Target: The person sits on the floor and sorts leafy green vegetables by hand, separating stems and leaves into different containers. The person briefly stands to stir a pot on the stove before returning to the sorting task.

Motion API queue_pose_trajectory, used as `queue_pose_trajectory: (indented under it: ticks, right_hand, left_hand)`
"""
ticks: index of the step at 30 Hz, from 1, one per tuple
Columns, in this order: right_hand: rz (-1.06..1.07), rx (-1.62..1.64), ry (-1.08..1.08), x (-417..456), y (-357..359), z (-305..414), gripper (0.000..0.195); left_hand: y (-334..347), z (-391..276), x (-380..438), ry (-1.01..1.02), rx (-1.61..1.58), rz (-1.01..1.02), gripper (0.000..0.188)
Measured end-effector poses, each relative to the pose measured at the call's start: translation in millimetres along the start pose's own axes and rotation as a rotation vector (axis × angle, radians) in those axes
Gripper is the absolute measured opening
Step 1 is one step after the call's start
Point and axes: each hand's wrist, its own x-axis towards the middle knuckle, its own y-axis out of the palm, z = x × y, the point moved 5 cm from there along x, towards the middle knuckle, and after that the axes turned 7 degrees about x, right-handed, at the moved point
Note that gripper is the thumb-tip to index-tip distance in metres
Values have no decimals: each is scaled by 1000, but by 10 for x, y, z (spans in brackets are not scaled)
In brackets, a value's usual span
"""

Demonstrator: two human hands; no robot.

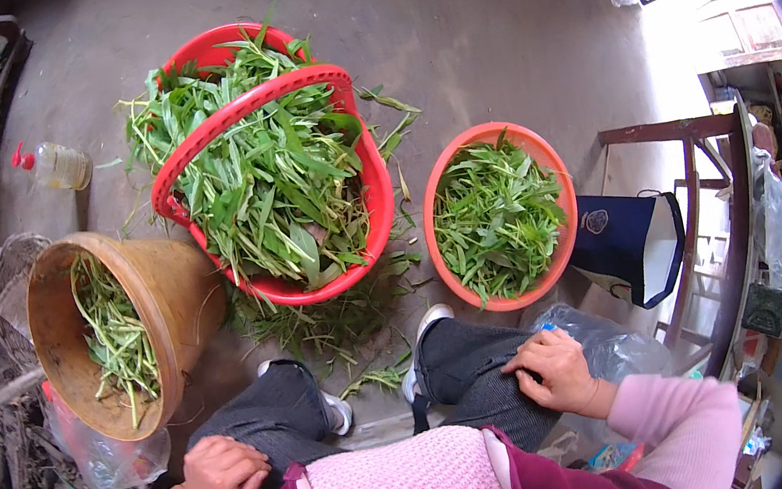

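My left hand (220, 473) rests on my left thigh, its fingers loosely curled and holding nothing. On my other thigh lies my right hand (550, 371), empty, with bent, slightly spread fingers. A red plastic basket (383, 192) with an arched handle stands before me, heaped with long-leafed green stems (258, 166). To its right, an orange-pink plastic colander (563, 181) holds plucked green leaves (497, 221). At the left a tan plastic bucket (190, 297) has cut stems (118, 338) inside.
Loose greens (340, 309) lie on the concrete floor under the red basket. A pump bottle (62, 166) lies at the left. Firewood (11, 445) and a plastic bag (115, 453) are beside the bucket. A dark blue paper bag (620, 233) and a wooden frame (699, 229) stand at the right.
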Motion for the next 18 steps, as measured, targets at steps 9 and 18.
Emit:
queue_pose_trajectory:
  ticks: [9,18]
  right_hand:
    - [294,160,4,-252,65,-96,11]
    - [-248,1489,1469,-373,1709,-1673,37]
  left_hand:
    - [-171,-240,93,33,-58,166,5]
    - [-43,-616,109,-53,-93,329,9]
